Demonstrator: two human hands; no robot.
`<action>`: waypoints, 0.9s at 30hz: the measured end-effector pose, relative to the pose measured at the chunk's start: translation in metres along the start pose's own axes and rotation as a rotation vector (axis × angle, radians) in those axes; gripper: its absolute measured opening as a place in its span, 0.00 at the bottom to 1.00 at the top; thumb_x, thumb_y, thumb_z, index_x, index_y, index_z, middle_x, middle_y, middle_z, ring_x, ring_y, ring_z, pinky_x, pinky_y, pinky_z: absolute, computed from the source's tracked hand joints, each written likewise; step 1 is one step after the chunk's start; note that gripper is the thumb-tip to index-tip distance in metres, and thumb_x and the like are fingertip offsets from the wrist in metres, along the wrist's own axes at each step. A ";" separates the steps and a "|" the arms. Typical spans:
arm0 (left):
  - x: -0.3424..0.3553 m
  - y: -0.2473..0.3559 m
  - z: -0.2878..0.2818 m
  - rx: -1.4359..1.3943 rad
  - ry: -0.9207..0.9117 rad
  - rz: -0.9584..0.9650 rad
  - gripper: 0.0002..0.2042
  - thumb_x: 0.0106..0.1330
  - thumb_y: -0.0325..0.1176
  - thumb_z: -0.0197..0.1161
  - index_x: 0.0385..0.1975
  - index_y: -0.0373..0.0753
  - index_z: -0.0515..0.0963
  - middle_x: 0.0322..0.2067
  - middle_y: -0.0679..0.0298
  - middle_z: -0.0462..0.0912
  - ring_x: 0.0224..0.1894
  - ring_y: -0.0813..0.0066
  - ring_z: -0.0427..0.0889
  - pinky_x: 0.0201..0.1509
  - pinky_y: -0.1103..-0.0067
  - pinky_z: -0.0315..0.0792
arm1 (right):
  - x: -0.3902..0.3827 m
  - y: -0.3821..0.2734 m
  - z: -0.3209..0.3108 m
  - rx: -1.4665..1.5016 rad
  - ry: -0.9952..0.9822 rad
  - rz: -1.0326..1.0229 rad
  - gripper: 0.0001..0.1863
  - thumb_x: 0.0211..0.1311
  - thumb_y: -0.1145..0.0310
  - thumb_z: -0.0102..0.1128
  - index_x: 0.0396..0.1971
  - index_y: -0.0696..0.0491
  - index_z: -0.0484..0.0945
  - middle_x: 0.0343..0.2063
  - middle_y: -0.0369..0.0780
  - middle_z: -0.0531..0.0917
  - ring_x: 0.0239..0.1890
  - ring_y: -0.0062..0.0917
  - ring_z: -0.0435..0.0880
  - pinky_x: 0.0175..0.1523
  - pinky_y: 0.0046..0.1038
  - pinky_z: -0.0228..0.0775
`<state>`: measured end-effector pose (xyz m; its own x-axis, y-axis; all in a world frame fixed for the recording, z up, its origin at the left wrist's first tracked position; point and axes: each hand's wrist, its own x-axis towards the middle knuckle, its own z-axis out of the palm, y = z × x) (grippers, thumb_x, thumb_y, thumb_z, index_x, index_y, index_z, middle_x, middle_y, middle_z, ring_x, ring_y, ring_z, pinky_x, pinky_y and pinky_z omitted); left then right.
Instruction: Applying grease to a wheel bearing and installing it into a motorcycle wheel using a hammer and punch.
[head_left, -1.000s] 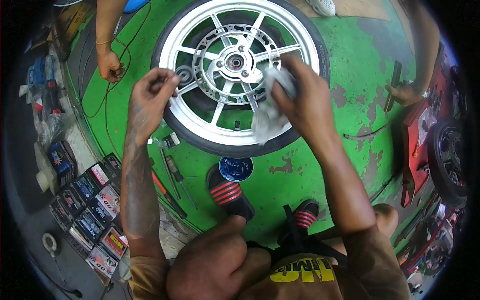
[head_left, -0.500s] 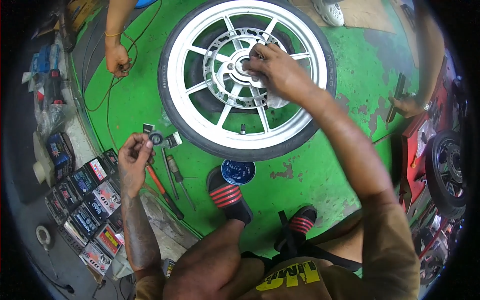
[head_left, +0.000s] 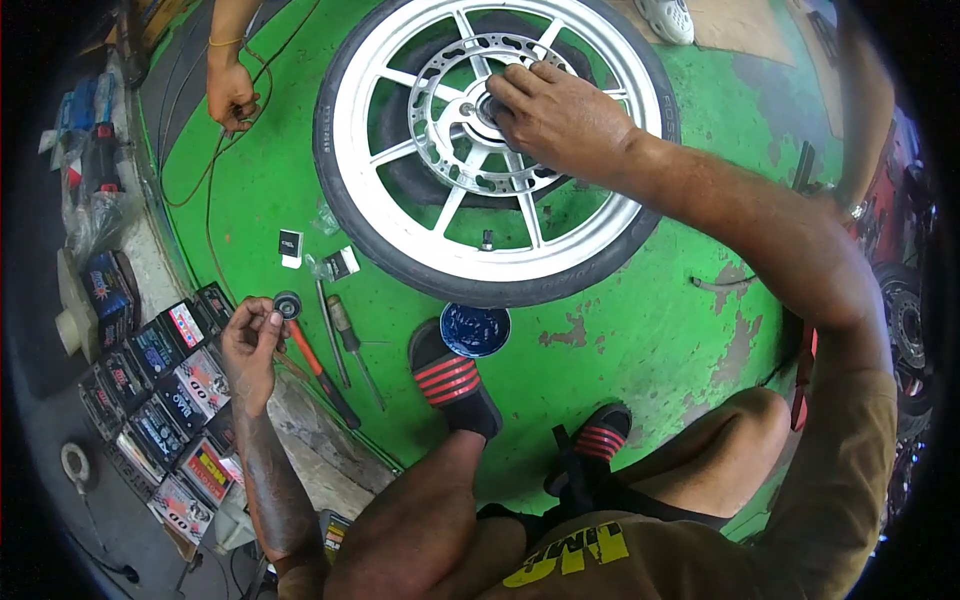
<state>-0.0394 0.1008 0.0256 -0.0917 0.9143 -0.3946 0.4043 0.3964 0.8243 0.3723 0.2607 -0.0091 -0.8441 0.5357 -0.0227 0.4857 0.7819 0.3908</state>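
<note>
In my left hand [head_left: 250, 345] a small ring-shaped bearing [head_left: 287, 305] with a dark rim is pinched between thumb and fingers, held above the tools on the floor. A white spoked motorcycle wheel [head_left: 512, 263] with a black tyre [head_left: 490, 292] lies flat ahead of me, and a slotted brake disc [head_left: 428, 150] surrounds its hub. Over the hub's centre, my right hand [head_left: 560, 115] is closed with its fingertips curled down at the opening. Whatever those fingers hold is hidden beneath them.
A tub of blue grease [head_left: 475, 330] stands by my sandal [head_left: 455, 385]. Screwdriver [head_left: 350, 335], metal rod [head_left: 332, 335] and orange-handled tool [head_left: 320, 370] lie left, near stacked boxes [head_left: 165, 390]. Another person's hand [head_left: 232, 97] is at upper left; another arm [head_left: 865, 130] is right.
My left hand has moved slightly left and down with the bearing. My right elbow has swung outward to the right. The white cloth under my right hand no longer shows.
</note>
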 end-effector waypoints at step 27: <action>0.143 0.146 0.182 0.392 -0.301 0.407 0.14 0.64 0.40 0.63 0.36 0.33 0.81 0.27 0.62 0.81 0.30 0.75 0.78 0.36 0.78 0.72 | -0.134 -0.118 -0.076 1.133 -0.155 0.920 0.15 0.59 0.64 0.62 0.44 0.54 0.77 0.35 0.46 0.81 0.36 0.43 0.82 0.38 0.39 0.74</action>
<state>0.1719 0.2740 0.0157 0.3758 0.8990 -0.2250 0.6612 -0.0900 0.7448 0.4112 0.0724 0.0183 -0.1485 0.9436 -0.2960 0.8037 -0.0592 -0.5920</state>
